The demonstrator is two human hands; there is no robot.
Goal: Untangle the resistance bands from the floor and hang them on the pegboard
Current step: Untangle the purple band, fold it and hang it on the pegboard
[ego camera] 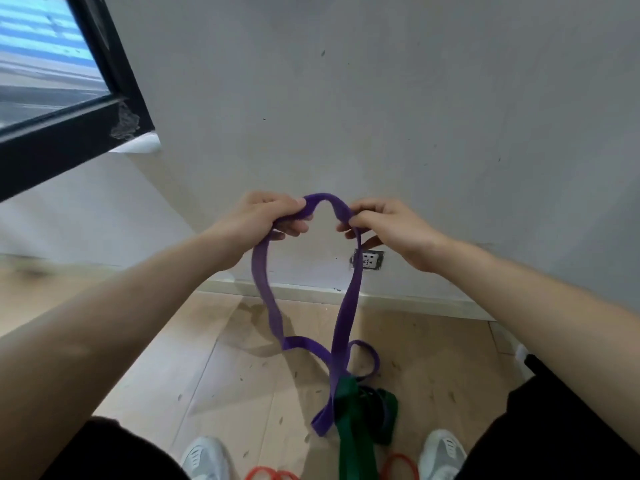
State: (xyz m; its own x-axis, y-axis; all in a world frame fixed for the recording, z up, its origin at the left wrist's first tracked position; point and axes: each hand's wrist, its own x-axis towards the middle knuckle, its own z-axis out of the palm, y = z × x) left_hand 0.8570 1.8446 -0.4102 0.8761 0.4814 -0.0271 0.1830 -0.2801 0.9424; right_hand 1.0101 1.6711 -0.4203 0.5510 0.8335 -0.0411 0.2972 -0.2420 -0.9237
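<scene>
A purple resistance band [349, 299] hangs as a long loop from both my hands in front of the wall. My left hand [266, 216] grips its top on the left, and my right hand [384, 226] pinches it a short way to the right. The band's lower end lies on the floor, knotted with a green band [353, 420]. A red band [398, 467] lies between my shoes at the bottom edge. No pegboard is in view.
A grey wall faces me, with a wall socket [367, 259] low behind the purple band. A black window frame [69, 140] juts in at the upper left. The floor [214, 362] is light wood. My white shoes [204, 459] stand near the bands.
</scene>
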